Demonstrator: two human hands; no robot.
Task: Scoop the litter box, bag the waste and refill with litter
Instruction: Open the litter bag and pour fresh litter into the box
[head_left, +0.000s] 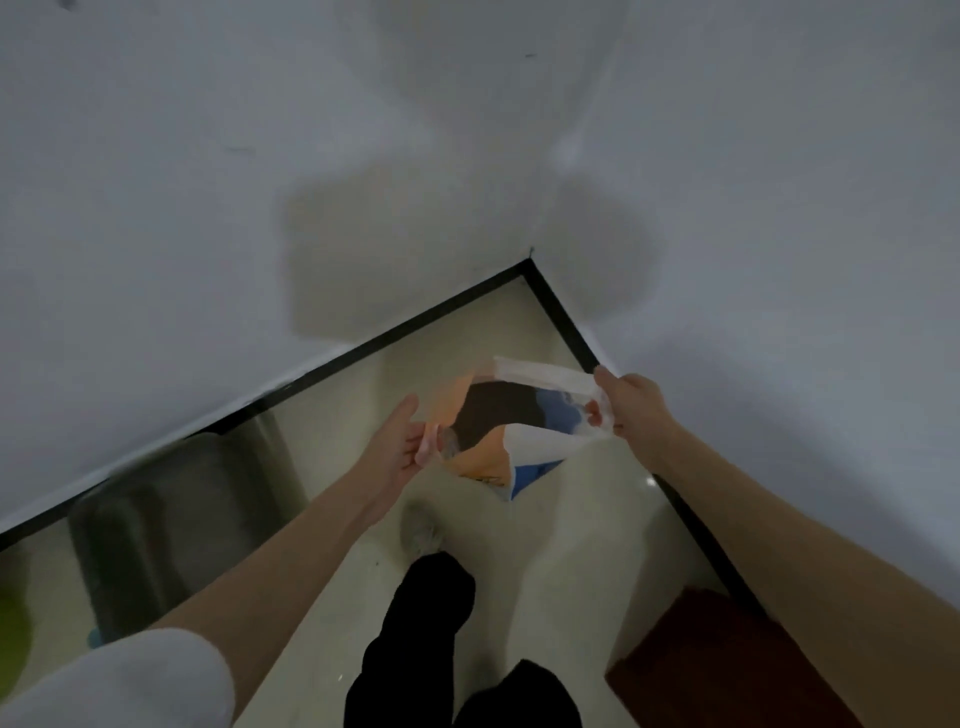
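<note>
Head view: orange, blue and white litter bag (488, 457), mouth wide, each hand's grip pinching an edge: left (402, 447), right (631, 402)

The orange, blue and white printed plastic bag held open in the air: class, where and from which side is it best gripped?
Grip the orange, blue and white printed plastic bag at its top rim, on opposite sides, as the left hand and right hand do. Its thin, limp body sags below, so probably only a rim pulled apart keeps the mouth open.

The scene is dim and grey. Soft shadows fall across the far walls (363, 171). Motion blur smears the grey bin (171, 525) at left, and wide-angle distortion bends the floor's (571, 519) dark edging.
</note>
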